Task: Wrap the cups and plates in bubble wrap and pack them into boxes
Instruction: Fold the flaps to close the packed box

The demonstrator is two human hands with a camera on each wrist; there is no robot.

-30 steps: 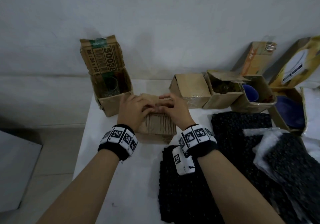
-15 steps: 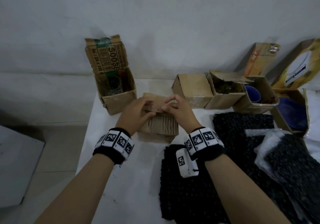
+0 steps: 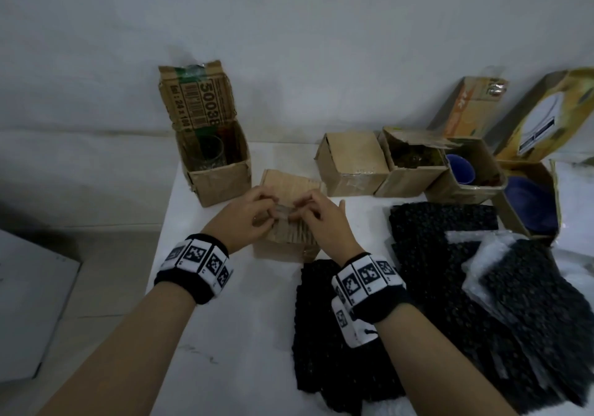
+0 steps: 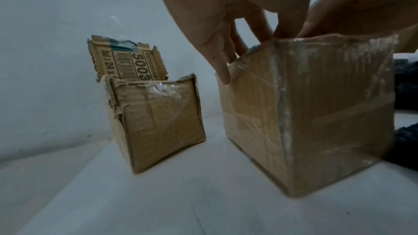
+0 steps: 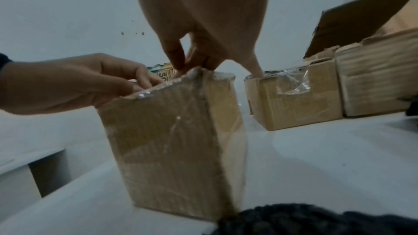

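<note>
A small taped cardboard box (image 3: 291, 239) stands on the white table (image 3: 244, 335) in front of me, its top flaps folded down. My left hand (image 3: 254, 213) and right hand (image 3: 316, 219) meet over its top, fingers curled, and pinch at the seam where a shiny strip of tape shows. The left wrist view has the left fingers (image 4: 222, 56) reaching down over the box (image 4: 316, 113). In the right wrist view the right fingers (image 5: 178, 56) pinch the top edge of the box (image 5: 172, 140). Its contents are hidden.
An open box (image 3: 221, 181) holding a clear glass (image 3: 209, 152) stands at the back left. To the right are a closed box (image 3: 350, 165) and open boxes with a blue cup (image 3: 461, 168) and a blue plate (image 3: 530, 203). Black bubble wrap (image 3: 434, 255) covers the table's right side.
Both hands lay flat on the box top a second ago. Their fingertips have since drawn together at the middle seam and now pinch there.
</note>
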